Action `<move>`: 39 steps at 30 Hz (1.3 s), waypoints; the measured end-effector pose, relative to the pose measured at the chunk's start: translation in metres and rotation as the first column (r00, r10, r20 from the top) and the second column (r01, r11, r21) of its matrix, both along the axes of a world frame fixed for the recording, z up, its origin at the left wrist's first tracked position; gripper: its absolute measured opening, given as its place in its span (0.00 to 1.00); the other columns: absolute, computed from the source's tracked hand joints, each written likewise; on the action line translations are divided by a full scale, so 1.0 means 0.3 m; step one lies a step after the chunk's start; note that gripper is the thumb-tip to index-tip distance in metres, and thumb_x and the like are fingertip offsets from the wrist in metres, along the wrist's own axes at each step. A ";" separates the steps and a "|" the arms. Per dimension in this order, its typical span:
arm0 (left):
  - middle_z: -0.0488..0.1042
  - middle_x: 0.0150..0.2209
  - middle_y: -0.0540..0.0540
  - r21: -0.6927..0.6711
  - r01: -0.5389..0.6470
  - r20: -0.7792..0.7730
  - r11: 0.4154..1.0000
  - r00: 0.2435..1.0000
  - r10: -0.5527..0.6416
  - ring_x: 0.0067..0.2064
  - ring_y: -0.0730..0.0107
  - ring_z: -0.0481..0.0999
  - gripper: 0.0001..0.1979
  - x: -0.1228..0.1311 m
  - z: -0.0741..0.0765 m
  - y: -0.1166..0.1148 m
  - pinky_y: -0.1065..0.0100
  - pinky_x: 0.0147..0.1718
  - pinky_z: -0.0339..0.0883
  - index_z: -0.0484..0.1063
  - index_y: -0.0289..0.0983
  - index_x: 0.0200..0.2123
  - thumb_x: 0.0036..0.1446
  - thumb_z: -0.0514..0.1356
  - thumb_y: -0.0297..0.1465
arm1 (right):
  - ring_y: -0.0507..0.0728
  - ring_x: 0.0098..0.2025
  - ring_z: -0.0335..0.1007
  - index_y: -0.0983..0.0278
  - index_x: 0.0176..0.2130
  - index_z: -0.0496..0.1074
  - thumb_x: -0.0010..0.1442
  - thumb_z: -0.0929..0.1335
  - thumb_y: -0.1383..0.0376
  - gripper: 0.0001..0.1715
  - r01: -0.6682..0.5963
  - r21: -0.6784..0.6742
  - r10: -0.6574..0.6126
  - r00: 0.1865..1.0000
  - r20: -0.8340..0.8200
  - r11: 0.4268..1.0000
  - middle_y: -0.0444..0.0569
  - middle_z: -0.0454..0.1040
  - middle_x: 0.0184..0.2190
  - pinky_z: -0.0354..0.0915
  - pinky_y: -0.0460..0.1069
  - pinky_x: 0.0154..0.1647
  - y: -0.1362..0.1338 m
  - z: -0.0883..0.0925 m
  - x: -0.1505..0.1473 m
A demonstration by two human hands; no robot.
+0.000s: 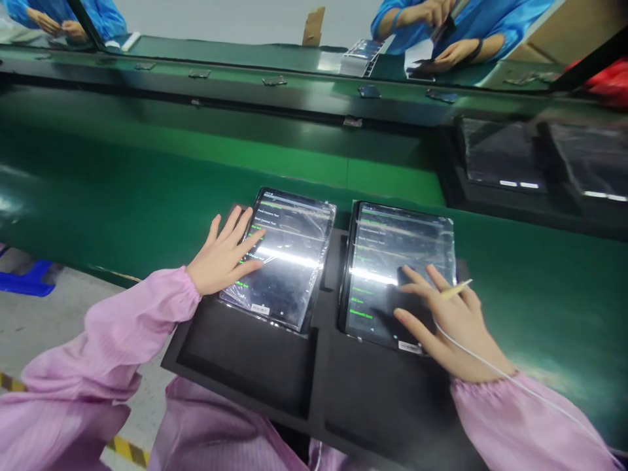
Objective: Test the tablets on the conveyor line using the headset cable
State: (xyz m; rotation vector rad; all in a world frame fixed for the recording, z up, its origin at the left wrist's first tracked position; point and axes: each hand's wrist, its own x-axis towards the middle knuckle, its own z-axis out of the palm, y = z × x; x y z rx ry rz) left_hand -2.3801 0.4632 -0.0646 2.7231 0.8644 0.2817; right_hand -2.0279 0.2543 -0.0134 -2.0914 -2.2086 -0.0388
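Two tablets with lit menu screens lie side by side on a black foam tray (245,350). My left hand (223,255) rests with spread fingers on the left edge of the left tablet (289,275), which is covered in shiny clear film. Over the lower right of the right tablet (373,281) is my right hand (446,314), its fingers apart and nothing gripped. Whether its fingertips touch the glass I cannot tell. A pale yellow band (456,290) circles one right finger, and a thin white cord (483,360) runs from it along the sleeve.
Another black tray (456,176) with two tablets (500,154) sits at the back right. Small film-wrapped pieces (369,91) lie along the line beyond the green bench (98,196). Across it, a co-worker's hands (456,55) handle a dark flat item; another person's hands (59,26) show far left.
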 end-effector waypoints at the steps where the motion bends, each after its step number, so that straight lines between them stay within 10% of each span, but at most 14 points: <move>1: 0.41 0.72 0.27 -0.007 -0.008 -0.017 1.000 1.000 0.008 0.72 0.36 0.37 0.31 0.011 -0.006 0.011 0.30 0.63 0.41 0.57 0.34 0.67 0.69 0.45 0.47 | 0.75 0.66 0.56 0.57 0.50 0.63 0.66 0.59 0.54 0.16 0.004 -0.009 -0.004 1.000 0.001 1.000 0.59 0.67 0.61 0.52 0.75 0.60 0.005 -0.006 0.003; 13: 0.40 0.73 0.35 0.126 0.227 0.037 0.966 0.972 -0.234 0.72 0.37 0.42 0.23 -0.195 -0.013 -0.109 0.32 0.63 0.41 0.65 0.42 0.63 0.69 0.50 0.42 | 0.71 0.62 0.64 0.60 0.48 0.65 0.67 0.60 0.55 0.15 -0.295 -0.102 0.305 0.945 0.113 0.950 0.59 0.70 0.59 0.54 0.67 0.58 -0.187 0.056 -0.062; 23: 0.42 0.72 0.33 0.027 0.045 0.011 0.999 0.999 -0.045 0.72 0.37 0.39 0.28 -0.060 -0.023 -0.037 0.30 0.63 0.43 0.60 0.39 0.66 0.70 0.46 0.45 | 0.74 0.67 0.54 0.57 0.49 0.65 0.67 0.58 0.53 0.16 -0.006 -0.005 0.005 1.000 -0.028 1.000 0.57 0.66 0.62 0.52 0.73 0.60 -0.042 -0.007 -0.011; 39: 0.34 0.74 0.43 0.094 0.120 -0.009 0.988 0.993 -0.120 0.71 0.31 0.42 0.30 -0.203 -0.032 -0.162 0.28 0.59 0.51 0.44 0.52 0.70 0.68 0.49 0.36 | 0.68 0.67 0.57 0.60 0.38 0.69 0.68 0.60 0.56 0.14 -0.068 -0.122 0.059 0.995 -0.076 0.990 0.57 0.70 0.60 0.52 0.70 0.64 -0.209 0.037 -0.119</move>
